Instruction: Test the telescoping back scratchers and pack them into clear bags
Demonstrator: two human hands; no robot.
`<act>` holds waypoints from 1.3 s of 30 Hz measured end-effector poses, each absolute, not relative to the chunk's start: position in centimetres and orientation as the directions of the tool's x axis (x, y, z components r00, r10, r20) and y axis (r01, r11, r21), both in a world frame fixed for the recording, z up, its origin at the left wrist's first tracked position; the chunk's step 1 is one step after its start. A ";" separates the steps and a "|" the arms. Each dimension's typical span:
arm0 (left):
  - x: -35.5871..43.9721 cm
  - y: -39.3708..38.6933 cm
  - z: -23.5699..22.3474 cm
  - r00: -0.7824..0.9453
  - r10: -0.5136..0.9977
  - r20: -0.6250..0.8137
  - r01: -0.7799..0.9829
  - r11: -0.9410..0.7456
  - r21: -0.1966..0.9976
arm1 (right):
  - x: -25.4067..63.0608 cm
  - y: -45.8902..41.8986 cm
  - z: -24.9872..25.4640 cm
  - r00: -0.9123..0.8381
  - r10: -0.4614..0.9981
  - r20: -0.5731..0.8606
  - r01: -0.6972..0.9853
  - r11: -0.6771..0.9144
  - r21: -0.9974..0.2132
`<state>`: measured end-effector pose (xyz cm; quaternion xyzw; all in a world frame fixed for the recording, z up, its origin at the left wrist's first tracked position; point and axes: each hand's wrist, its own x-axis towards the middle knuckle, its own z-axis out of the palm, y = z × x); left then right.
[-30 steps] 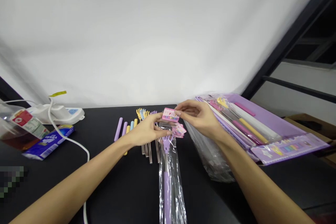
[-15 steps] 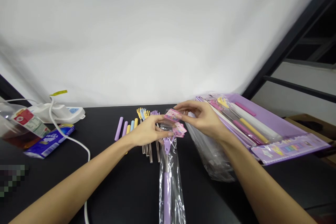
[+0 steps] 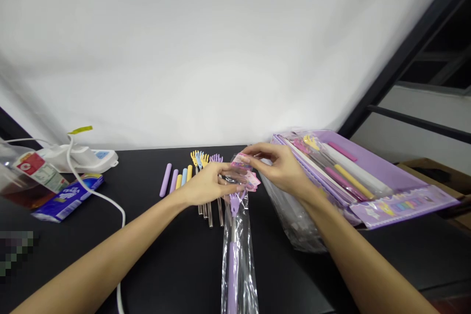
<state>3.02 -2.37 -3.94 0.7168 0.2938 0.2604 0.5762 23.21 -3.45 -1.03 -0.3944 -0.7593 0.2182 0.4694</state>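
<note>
A purple back scratcher point(image 3: 232, 270) lies inside a long clear plastic bag point(image 3: 247, 255), its hand-shaped head toward the far end. My left hand point(image 3: 206, 184) is closed on the bag's upper part, just above the scratcher's head, with thumb and fingers either side of it. My right hand point(image 3: 277, 164) pinches the bag's top flap, where a pink printed label point(image 3: 239, 159) shows. Another pink label piece point(image 3: 253, 181) sits just below, between the hands. Behind my left hand are several loose back scratchers point(image 3: 200, 158) with yellow, blue and purple heads, partly hidden.
Purple, yellow and blue handles point(image 3: 165, 180) lie at left. At right are a purple display box point(image 3: 375, 162) with bagged scratchers and a stack of clear bags point(image 3: 294, 221). A power strip point(image 3: 103, 159), white cable point(image 3: 119, 211), blue packet point(image 3: 68, 198) and bottle point(image 3: 22, 189) stand left.
My right fingers have shifted a little to the left over the top flap, and the upper pink label now looks folded and more covered. My left hand stays almost in place.
</note>
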 end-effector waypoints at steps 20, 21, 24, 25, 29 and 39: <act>2.9 -2.2 -3.8 0.688 0.721 0.087 0.096 -0.209 0.973 | 23.8 -2.9 -1.0 -0.308 0.848 0.432 0.432 0.529 -0.730; 2.8 -2.1 -3.8 0.682 0.726 0.091 0.095 -0.211 0.973 | 23.8 -2.9 -1.0 -0.289 0.851 0.438 0.437 0.525 -0.730; 2.8 -2.1 -3.8 0.678 0.730 0.088 0.097 -0.207 0.974 | 23.6 -3.0 -1.1 -0.253 0.862 0.440 0.415 0.508 -0.755; 2.9 -2.1 -3.8 0.676 0.732 0.077 0.105 -0.199 0.974 | 23.4 -3.1 -1.2 -0.246 0.864 0.440 0.385 0.504 -0.773; 2.9 -2.3 -3.8 0.647 0.761 0.049 0.143 -0.184 0.972 | 23.2 -3.1 -1.3 -0.232 0.864 0.448 0.230 0.496 -0.837; 2.6 -2.3 -3.4 0.525 0.851 0.016 0.180 -0.130 0.975 | 24.7 -3.7 -0.6 -0.412 0.797 0.443 0.410 0.596 -0.691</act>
